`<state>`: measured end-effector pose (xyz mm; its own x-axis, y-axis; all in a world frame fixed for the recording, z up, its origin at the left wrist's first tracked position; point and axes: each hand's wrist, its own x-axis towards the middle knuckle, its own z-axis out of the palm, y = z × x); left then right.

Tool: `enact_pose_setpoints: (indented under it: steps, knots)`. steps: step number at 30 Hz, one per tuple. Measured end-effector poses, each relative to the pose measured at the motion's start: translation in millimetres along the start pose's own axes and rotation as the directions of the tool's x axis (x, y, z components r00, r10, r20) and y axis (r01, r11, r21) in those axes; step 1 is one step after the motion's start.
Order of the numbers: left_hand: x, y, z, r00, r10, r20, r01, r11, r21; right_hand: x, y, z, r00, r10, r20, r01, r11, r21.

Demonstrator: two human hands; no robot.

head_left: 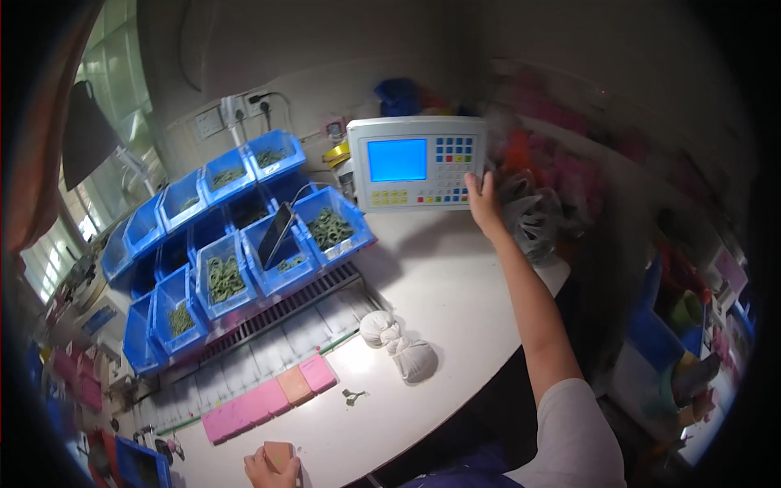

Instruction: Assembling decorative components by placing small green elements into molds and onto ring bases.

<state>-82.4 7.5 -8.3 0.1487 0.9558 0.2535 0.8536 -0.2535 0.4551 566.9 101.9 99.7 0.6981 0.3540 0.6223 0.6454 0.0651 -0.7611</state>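
Pressing keys on the control panel point(416, 163) at the bench's point(455, 285) far edge, right hand point(483, 199) spread flat, grip apart; left hand point(272, 468) at the near edge clamped on an orange-pink block point(278, 455), work apparently just starting.

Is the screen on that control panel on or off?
On: the control panel screen glows bright blue while the right hand reaches its keypad.

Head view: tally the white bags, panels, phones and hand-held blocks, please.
White bags: 2
Panel: 1
Phone: 1
Block in left hand: 1
Total: 5
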Motion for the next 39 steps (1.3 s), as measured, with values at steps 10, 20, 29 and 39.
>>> enact_pose_setpoints:
  steps: [10,20,29,39]
  knots:
    - [73.4,30.1,-2.4,0.964,-0.219,-0.148,0.160,0.929,-0.333,-122.8,-63.8,2.4,0.941,-0.339,0.007,0.327,0.901,-0.284]
    - [208.6,44.6,69.3,0.961,-0.138,-0.241,0.121,0.989,-0.082,-347.9,-137.3,28.0,0.639,-0.271,0.720,0.337,0.940,0.055]
    - [170.5,29.3,70.3,0.903,0.121,-0.412,-0.095,0.992,0.085,-360.7,-124.6,35.8,0.696,-0.260,0.669,0.355,0.935,-0.006]
    - [38.7,48.2,35.7,0.965,0.243,-0.097,-0.261,0.919,-0.297,-351.4,-142.4,40.8,0.732,-0.099,0.674,0.163,0.986,-0.033]
